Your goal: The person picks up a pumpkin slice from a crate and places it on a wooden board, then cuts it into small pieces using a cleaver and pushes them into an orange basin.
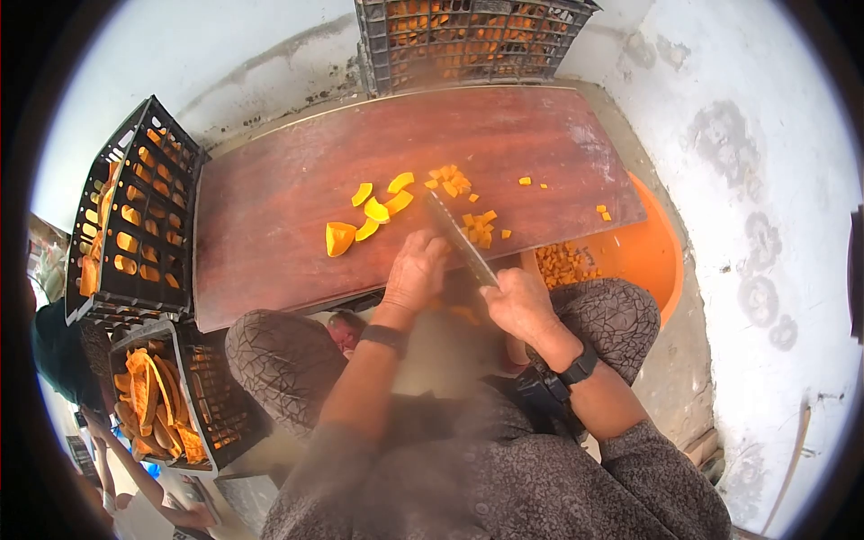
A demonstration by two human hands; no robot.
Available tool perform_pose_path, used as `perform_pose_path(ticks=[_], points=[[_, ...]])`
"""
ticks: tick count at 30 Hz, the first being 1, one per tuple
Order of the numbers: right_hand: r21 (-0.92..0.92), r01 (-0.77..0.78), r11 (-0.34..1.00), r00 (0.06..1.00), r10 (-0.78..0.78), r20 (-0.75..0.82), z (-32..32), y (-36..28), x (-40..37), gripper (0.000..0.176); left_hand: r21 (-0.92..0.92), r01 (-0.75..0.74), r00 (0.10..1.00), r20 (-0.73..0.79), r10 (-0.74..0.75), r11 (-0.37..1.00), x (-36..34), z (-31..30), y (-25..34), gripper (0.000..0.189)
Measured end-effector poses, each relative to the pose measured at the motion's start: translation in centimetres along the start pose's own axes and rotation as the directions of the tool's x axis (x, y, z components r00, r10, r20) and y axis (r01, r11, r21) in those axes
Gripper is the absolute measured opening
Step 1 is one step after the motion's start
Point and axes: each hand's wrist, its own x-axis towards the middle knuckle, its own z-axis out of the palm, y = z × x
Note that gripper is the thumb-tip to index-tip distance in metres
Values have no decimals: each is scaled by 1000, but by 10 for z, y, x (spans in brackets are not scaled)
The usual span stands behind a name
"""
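My right hand point(522, 304) is wrapped round the handle of a knife point(461, 238), whose long blade points away from me over the front of the reddish-brown board point(297, 189). Close to the left of the blade, my left hand point(418, 268) rests at the board's near edge with its fingers curled; whatever is under them is hidden. Beyond it lie several pumpkin wedges point(376, 211), with one thicker pumpkin chunk point(339, 238) further left. Small pumpkin cubes point(479, 229) sit right of the blade, and another pile of cubes point(450, 178) is near its tip.
An orange basin point(661, 247) with pumpkin cubes point(562, 264) stands partly under the board's right end. Black crates of pumpkin stand at the left point(135, 216) and back point(477, 45). Another crate point(229, 387) holds long slices at lower left, near a person's arm point(135, 468). White walls enclose the corner.
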Motion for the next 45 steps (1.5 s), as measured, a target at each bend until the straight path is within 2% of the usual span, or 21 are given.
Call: perform_pose_path(ticks=[7, 9, 10, 12, 16, 18, 22, 24, 25, 27, 30, 34, 36, 41, 45], points=[[-27, -16, 1000, 1000, 16, 9, -4, -3, -3, 32, -27, 22, 1000, -13, -23, 999, 1, 0, 2, 22], [-61, 86, 994, 995, -88, -39, -3, -1, -3, 31, -34, 18, 1000, -20, -18, 999, 1, 1, 2, 22], [-61, 83, 995, 996, -86, -40, -4, -2, -1, 31, -44, 12, 1000, -26, -13, 999, 1, 1, 1, 22], [-13, 27, 1000, 994, -26, 109, -9, -2, 6, 30, -56, 5, 1000, -31, -6, 998, 2, 1, 1, 22], [-26, 21, 999, 992, -18, 127, -11, -9, 17, 30, -48, 6, 1000, -21, -7, 999, 2, 2, -1, 22], [-66, 37, 997, 992, -29, 125, -9, -12, 23, 19, -35, -5, 1000, -13, 5, 999, 2, 5, -4, 21], [-57, 13, 998, 993, -6, 121, -7, -19, 27, 21, -39, 7, 1000, 17, -7, 999, -1, 5, -4, 20], [155, -93, 984, 987, 70, 148, -6, -15, 26, 16, -53, 0, 1000, -4, 0, 999, 0, 2, -4, 19], [151, -86, 985, 987, 64, 147, -2, -9, 26, 16, -82, -1, 1000, -19, -1, 997, -1, 2, -5, 19], [479, -227, 848, 972, 171, 159, 8, 3, 27, 18, -112, -4, 999, -33, 0, 994, -3, 3, -7, 19], [507, -221, 833, 974, 159, 165, 7, 7, 26, 22, -124, -36, 996, -84, 25, 992, -2, 6, -8, 19], [460, -179, 870, 983, 137, 124, 8, 11, 22, 22, -135, 24, 998, -62, -33, 991, -4, 4, -6, 18], [244, -61, 968, 998, 65, -10, 11, 16, 21, 27, -150, 61, 996, -61, -71, 987, -4, 4, -3, 18], [159, -36, 987, 999, 33, 24, 8, 15, 11, 29, -114, -33, 997, -73, 25, 993, -5, 6, -8, 17], [139, -83, 987, 995, 74, 70, 2, 8, 7, 29, -102, -25, 999, -32, 22, 995, -5, 6, -9, 20]])
